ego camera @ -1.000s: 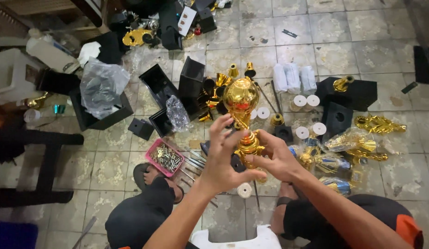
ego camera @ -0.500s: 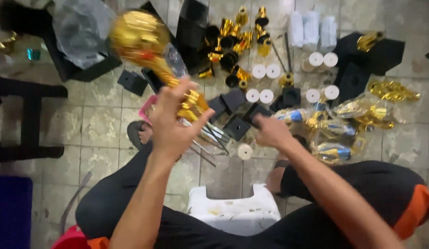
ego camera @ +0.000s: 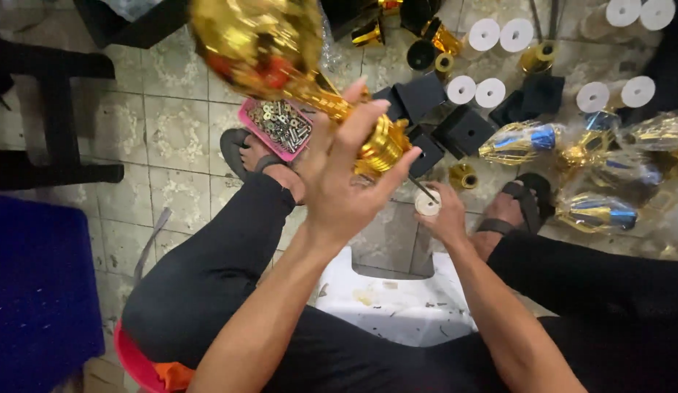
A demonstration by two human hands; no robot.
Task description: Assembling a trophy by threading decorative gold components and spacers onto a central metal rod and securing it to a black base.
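Lowered right hand now pinches white disc; left hand grips trophy.

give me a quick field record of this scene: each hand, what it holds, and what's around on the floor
left hand: raised, gripping the gold trophy by its stem
right hand: down at the floor, fingers on a white disc
thin rod: sticks out from the trophy's lower end
pink tray: on the tiles, full of small screws
black bases: scattered beside more white discs
wrapped gold parts: lying to the right
feet: in dark sandals
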